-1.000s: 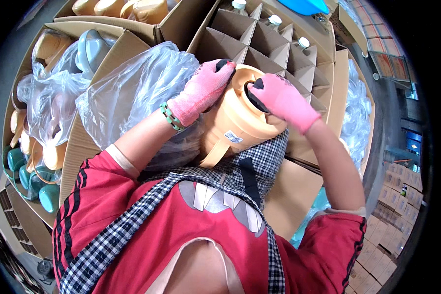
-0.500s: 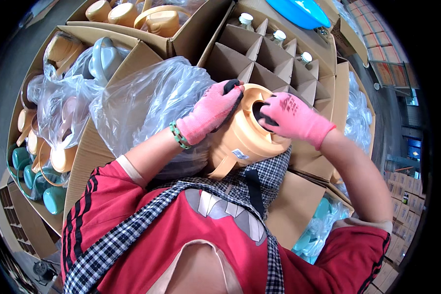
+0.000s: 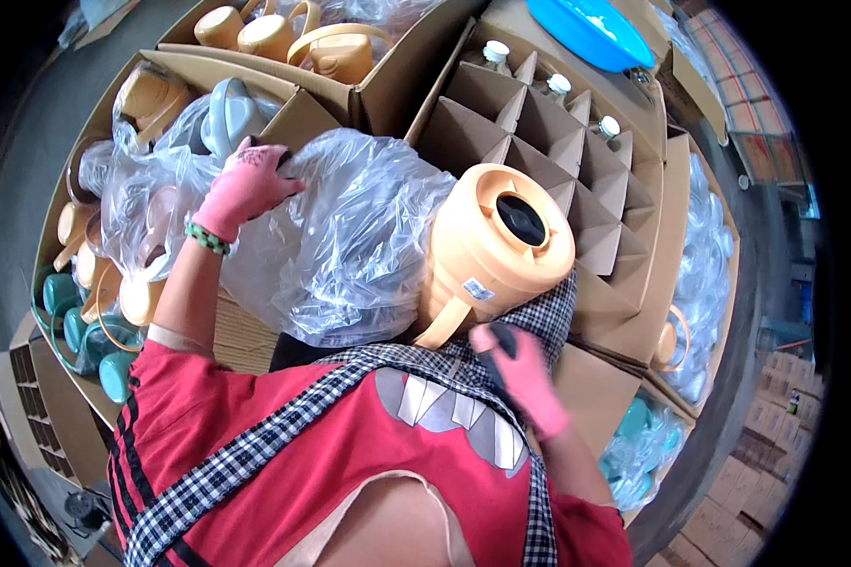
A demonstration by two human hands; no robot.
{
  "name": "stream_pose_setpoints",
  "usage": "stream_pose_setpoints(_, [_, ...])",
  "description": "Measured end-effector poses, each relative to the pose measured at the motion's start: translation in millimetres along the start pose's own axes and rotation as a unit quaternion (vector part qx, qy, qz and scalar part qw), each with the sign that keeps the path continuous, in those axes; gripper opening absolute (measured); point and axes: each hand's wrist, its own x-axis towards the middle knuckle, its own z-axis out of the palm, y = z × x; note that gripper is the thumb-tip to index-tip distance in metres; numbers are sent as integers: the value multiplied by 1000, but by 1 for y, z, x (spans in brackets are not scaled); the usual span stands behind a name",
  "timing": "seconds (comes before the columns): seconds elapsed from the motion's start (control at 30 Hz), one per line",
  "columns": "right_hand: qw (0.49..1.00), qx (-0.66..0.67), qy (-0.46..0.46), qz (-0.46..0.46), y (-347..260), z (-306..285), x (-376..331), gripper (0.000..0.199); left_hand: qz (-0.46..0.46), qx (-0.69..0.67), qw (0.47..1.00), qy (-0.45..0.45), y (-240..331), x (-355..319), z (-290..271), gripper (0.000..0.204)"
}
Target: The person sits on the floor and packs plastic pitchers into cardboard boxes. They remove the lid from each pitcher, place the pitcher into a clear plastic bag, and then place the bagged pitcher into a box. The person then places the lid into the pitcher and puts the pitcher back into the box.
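An orange plastic jug [image 3: 494, 253] with a dark opening on top rests against my chest, over a checked apron. My left hand [image 3: 244, 187], in a pink glove, lies on a crumpled clear plastic bag [image 3: 350, 246] at the left, fingers bent onto it. My right hand [image 3: 520, 373], also in a pink glove, is low by the jug's handle, at the apron; whether it grips anything is unclear. A cardboard box with divider cells [image 3: 548, 142] stands right behind the jug, with white-capped items in a few far cells.
Open cartons at the left and top hold orange, grey and teal jugs [image 3: 284, 33] in plastic. A blue plastic basin [image 3: 586, 28] lies at the top right. More bagged ware [image 3: 704, 283] sits to the right, with stacked cartons at the lower right.
Both hands have left the jug's top. My left hand moved left onto the plastic bag; my right hand dropped below the jug. The jug's dark opening now shows.
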Motion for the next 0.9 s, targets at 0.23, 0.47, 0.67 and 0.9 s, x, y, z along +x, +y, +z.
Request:
stream_pose_setpoints(0.23, [944,317,-96,-5,30,56,25,31,73,-653,754,19,-29,15,-61,21])
stream_pose_setpoints(0.47, [937,326,-116,-39,36,44,12,30,253,-494,706,441,-45,2,-267,18])
stream_pose_setpoints(0.67, [971,204,-112,-53,27,39,19,35,429,-110,823,356,130,35,-173,16])
stream_pose_setpoints(0.9, [888,312,40,-337,-27,-70,2,42,623,-58,770,123,220,-22,-5,20])
